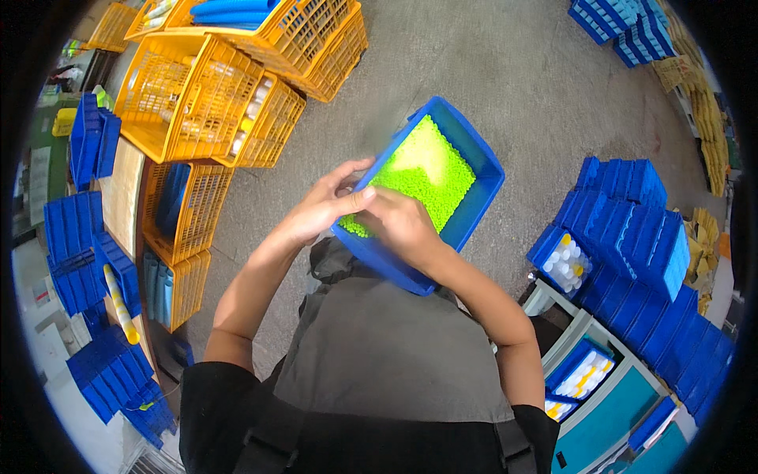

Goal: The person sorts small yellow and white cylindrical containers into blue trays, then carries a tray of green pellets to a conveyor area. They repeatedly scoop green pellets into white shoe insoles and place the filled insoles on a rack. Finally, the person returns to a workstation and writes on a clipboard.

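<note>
In front of my apron [391, 349] a blue plastic bin [482, 172] is tilted diagonally. Bright yellow-green plastic pellets [453, 192] fill much of its inside, with a patch of light across them. My left hand [323, 207] grips the bin's left wall, thumb over the rim and fingers partly hidden behind it. Inside the near left end of the bin is my right hand [400, 219], slightly blurred, with its fingers curled down at the pellets. Whether it holds any of them is hidden.
Yellow plastic crates [189, 101] with white and blue parts are stacked left. Blue bins [103, 367] line a wooden bench [124, 195]. On the right, more blue bins [628, 231] top a teal cabinet [616, 415]. Grey floor [468, 53] lies ahead.
</note>
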Motion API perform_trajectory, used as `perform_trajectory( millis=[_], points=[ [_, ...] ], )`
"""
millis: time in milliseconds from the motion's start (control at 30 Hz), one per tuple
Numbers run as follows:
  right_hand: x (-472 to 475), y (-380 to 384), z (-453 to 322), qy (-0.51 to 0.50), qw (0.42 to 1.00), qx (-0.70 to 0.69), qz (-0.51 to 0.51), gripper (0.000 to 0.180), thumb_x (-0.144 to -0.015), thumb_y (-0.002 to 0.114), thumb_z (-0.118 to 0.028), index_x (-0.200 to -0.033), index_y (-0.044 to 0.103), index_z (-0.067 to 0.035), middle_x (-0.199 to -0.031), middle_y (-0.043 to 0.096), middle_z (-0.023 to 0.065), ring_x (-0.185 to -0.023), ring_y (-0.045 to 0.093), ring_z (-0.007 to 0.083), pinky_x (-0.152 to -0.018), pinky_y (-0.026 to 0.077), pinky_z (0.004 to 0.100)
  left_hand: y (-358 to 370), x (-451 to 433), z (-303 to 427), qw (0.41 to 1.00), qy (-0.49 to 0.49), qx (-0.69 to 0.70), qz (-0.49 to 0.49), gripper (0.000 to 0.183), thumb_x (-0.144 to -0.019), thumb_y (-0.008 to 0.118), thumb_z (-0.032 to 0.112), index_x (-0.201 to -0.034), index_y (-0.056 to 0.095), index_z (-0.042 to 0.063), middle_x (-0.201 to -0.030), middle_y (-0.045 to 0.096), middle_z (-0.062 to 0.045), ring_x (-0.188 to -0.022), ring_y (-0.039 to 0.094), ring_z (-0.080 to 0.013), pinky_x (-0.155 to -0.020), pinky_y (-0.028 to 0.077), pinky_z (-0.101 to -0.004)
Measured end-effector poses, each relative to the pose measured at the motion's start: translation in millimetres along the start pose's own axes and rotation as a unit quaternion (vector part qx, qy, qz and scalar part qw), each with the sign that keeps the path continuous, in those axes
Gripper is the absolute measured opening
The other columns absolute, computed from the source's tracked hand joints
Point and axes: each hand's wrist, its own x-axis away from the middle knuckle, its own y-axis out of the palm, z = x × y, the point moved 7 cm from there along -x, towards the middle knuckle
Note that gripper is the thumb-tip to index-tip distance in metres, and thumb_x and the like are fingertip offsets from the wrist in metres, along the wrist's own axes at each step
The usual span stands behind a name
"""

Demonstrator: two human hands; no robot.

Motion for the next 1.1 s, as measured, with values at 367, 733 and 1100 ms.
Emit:
perform_trajectory(
  millis=[367, 733, 1100],
  points=[
    [-141, -116, 121, -0.020, 0.999, 0.002, -0.041, 0.013, -0.083, 0.067, -0.011, -0.092, 0.064, -0.002, -0.087, 0.066, 0.0198, -0.078, 0.066, 0.0382, -0.068, 0.053, 0.0453, -18, -191, 85, 0.994, -0.009, -0.086, 0.068, 0.078, -0.088, 0.066, 0.047, -0.146, 0.038, 0.002, -0.144, 0.044, -0.022, -0.134, 0.041, -0.0319, -0.112, 0.032, -0.0446],
    [-267, -192, 205, 0.015, 0.982, 0.004, -0.188, 0.014, -0.085, 0.064, -0.011, -0.083, 0.066, 0.003, -0.081, 0.066, 0.0229, -0.073, 0.065, 0.0406, -0.065, 0.051, 0.0474, -27, -316, 159, 0.993, 0.000, 0.037, 0.113, 0.079, -0.090, 0.066, 0.043, -0.149, 0.032, 0.004, -0.148, 0.039, -0.021, -0.138, 0.035, -0.0306, -0.115, 0.027, -0.0445],
    [-434, -276, 321, 0.039, 0.985, 0.052, -0.163, 0.011, -0.080, 0.070, -0.011, -0.086, 0.064, -0.003, -0.082, 0.065, 0.0149, -0.073, 0.064, 0.0353, -0.065, 0.050, 0.0436, -110, -522, 225, 0.996, 0.009, 0.060, 0.070, 0.070, -0.092, 0.065, 0.040, -0.147, 0.038, 0.007, -0.146, 0.043, -0.015, -0.136, 0.038, -0.0267, -0.113, 0.031, -0.0412]
  ],
)
